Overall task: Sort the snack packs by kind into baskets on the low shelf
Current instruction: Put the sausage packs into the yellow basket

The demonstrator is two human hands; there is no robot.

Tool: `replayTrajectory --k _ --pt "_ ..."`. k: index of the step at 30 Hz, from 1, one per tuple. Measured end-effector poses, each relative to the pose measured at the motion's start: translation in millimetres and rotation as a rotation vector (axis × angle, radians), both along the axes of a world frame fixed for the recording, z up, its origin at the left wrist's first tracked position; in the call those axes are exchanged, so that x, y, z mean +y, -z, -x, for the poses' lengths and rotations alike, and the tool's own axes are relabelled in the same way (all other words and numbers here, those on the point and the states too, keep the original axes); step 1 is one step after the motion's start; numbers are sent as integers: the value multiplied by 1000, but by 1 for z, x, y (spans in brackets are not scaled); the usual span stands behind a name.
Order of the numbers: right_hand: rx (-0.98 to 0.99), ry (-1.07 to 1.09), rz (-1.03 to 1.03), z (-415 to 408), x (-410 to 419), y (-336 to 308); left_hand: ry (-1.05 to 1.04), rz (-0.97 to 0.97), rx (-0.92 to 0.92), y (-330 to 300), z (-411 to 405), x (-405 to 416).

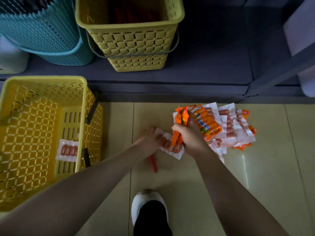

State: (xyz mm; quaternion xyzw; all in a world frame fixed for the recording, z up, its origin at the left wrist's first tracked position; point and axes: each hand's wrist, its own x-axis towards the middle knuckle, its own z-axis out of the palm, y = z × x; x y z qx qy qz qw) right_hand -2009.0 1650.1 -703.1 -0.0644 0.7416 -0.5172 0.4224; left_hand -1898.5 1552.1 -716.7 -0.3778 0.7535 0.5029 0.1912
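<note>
Sausage packs (226,126) heaped mid-right on floor; one clear pack (68,150) flat in yellow floor basket (46,80), lower left.

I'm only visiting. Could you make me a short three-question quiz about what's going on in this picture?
1. True or false: the big yellow basket on the floor holds one clear sausage pack.
2. Which hand grips the orange packs? A left, B right.
3. Fill in: the loose red sausage lies on the ____.

Key: 1 true. 2 B; the right hand grips them, and the left hand holds a clear pack. 3 floor.
</note>
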Motion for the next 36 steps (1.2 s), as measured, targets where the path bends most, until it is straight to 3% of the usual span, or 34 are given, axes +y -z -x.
replayTrajectory --k 3,5,13,20,29,34,36 --pt "-112 68 82 5 5 -3 500 383 -108 18 -10 4" --pt "-176 116 83 11 12 -2 721 432 -82 23 -14 4" --pt "-164 -23 3 3 19 12 939 605 -143 16 -46 -11" --pt "-80 -53 -2 -4 8 20 1466 579 -464 12 -73 -32" --pt "-187 -28 -6 -27 0 35 1683 738 -372 14 -107 -43" --pt "-212 -60 -28 -38 -9 31 1658 767 -322 11 -124 -57" --pt "-222 -78 -12 -39 -14 23 1552 694 -363 4 -119 -59"
